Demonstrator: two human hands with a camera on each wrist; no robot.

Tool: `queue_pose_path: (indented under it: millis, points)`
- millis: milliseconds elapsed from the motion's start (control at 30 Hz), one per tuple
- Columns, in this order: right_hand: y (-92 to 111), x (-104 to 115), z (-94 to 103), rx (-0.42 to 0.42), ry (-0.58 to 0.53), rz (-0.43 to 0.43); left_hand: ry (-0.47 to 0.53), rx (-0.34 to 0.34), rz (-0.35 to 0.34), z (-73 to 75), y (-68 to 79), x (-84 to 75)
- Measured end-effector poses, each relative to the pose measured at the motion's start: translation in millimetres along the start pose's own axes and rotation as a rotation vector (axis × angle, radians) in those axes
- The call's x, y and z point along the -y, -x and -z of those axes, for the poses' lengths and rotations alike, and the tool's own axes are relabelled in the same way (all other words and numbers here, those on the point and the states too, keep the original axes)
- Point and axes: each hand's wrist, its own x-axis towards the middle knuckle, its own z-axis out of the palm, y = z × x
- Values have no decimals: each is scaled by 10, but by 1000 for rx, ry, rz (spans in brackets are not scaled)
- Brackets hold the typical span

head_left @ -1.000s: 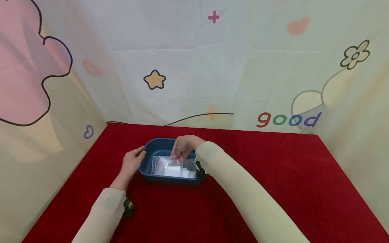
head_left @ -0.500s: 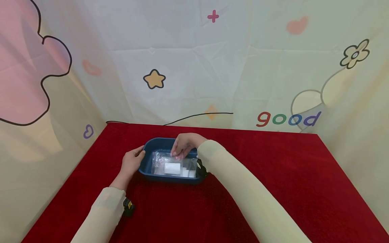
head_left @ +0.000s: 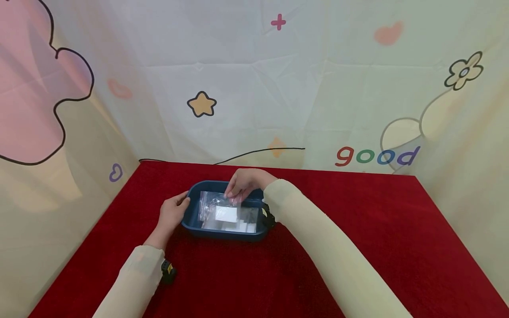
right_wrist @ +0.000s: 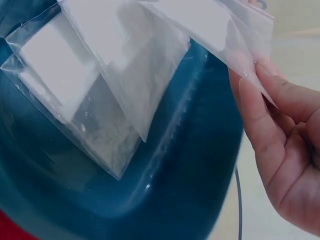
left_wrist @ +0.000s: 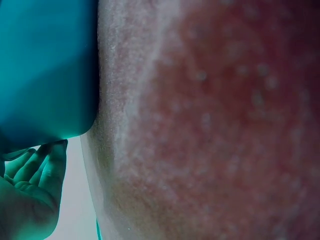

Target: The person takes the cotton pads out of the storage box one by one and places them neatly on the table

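A blue plastic tub (head_left: 222,236) sits on the red cloth. My left hand (head_left: 170,216) grips its left rim, thumb over the edge; in the left wrist view the fingers (left_wrist: 50,175) reach to the tub's wall. Inside lie several clear zip bags (right_wrist: 107,125) with white pieces in them, overlapping one another. Between thumb and fingers, my right hand (head_left: 244,182) pinches the top corner of one clear zip bag (head_left: 226,214). That bag holds a white rectangular piece and is tilted up above the others, as the right wrist view shows.
Red cloth (head_left: 358,247) covers the table on all sides of the tub. Behind it hangs a pale printed curtain (head_left: 254,88) with cartoon shapes. A small black device (head_left: 268,216) on the right wrist sits close to the tub's right rim.
My right hand has moved up and slightly right, lifting the pinched zip bag's top edge away from the bags under it. The left hand and tub have stayed put.
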Motion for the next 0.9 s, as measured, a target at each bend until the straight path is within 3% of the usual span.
queue_pose_path:
  millis: [533, 900]
  points:
    - [219, -82, 174, -63, -10, 97, 25, 8, 6, 17, 5, 13]
    - [464, -200, 238, -172, -97, 118, 16, 0, -5, 1, 11, 6]
